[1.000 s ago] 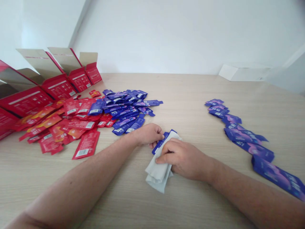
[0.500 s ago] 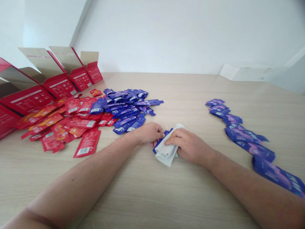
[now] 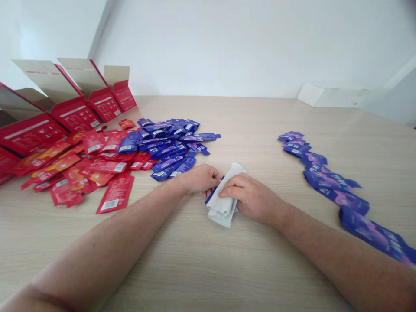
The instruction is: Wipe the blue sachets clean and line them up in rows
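Packet (image 3: 210, 196), blue, lies at the middle of the table (image 3: 260, 260), slanting, mostly hidden under a folded white cloth (image 3: 221, 206); only its left edge shows. The left hand (image 3: 199, 178) pinches the packet near its far end between thumb and curled fingers, the forearm reaching in from the lower left. The right hand (image 3: 256, 197) grasps the cloth, thumb and fingers bent over its top and the palm turned down, the forearm coming in from the lower right. The two hands are close together but apart, and the cloth's loose folds hang toward the near side.

Large pale lettering runs along the blue row (image 3: 354, 202) on the right, too blurred to read. White barcode labels show on the red pile (image 3: 113, 193) and on some of the blue pile (image 3: 165, 163) next to it; their fine print is illegible. Open red boxes (image 3: 76, 115) stand behind the red pile, printed with small white text and barcodes, also unreadable. A white box (image 3: 334, 97) rests at the far right, with a small dark mark on its front.
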`<state>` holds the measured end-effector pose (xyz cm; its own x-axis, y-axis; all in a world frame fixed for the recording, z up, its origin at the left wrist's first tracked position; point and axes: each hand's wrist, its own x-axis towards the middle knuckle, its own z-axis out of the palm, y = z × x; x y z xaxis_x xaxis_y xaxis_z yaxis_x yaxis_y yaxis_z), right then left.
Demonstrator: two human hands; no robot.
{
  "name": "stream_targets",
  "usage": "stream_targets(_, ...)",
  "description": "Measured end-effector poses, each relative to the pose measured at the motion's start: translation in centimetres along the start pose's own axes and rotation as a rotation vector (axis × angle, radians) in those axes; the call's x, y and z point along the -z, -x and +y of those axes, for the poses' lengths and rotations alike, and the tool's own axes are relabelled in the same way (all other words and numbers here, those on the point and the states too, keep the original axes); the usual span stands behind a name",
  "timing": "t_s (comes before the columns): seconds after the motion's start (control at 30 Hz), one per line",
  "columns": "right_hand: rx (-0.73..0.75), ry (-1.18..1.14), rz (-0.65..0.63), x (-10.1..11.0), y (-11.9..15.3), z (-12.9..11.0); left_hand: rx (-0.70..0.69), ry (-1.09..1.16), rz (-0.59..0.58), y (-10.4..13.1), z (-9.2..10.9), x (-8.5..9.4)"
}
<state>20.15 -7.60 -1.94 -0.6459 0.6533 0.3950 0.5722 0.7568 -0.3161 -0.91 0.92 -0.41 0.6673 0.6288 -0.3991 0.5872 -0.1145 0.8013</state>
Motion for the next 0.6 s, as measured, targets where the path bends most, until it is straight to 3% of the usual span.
stream_targets(0.2, -0.050, 0.013, 0.067, -0.2, 0.0, 0.5, 0.008, -0.006, -0.002, 0.0, 0.1, 0.1)
stream_targets(0.37, 0.042, -0.055, 0.018, -0.2, 0.0, 0.6, 0.004, -0.025, -0.016, 0.2, 0.4, 0.1)
stream_targets(0.6, -0.011, -0.031, 0.057, -0.1, 0.1, 1.1, 0.005, -0.019, 0.000, 0.3, 0.4, 0.1)
